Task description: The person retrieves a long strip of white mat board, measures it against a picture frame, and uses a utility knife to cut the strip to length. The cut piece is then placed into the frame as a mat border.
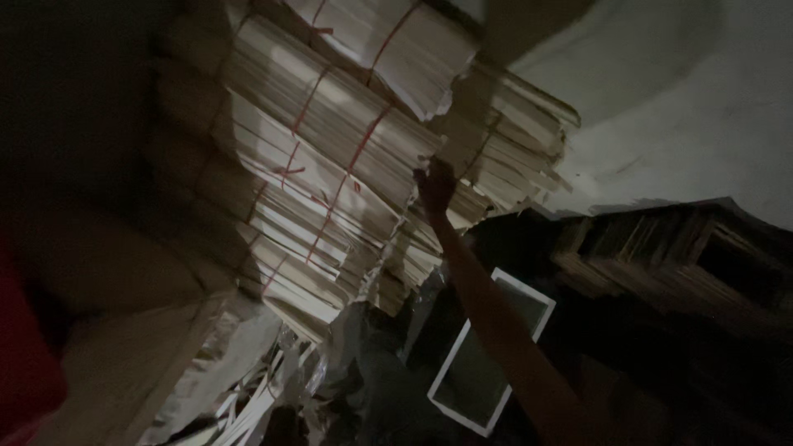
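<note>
The scene is dim. My right hand [435, 183] reaches up on an outstretched arm from the lower right. It rests against the ragged edge of a tall stack of pale paper bundles [330, 140] tied with red string. The hand is a dark silhouette, so I cannot make out its fingers or whether it grips a bundle. A second stack of bundles [516, 140] sits just right of the hand. My left hand is out of sight.
A white-framed panel [491, 355] leans below my arm. Dark wooden frames [661, 256] are piled at the right under a pale wall [686, 99]. Crumpled plastic and pale strips [264, 396] lie at the bottom. Something red [25, 372] fills the left edge.
</note>
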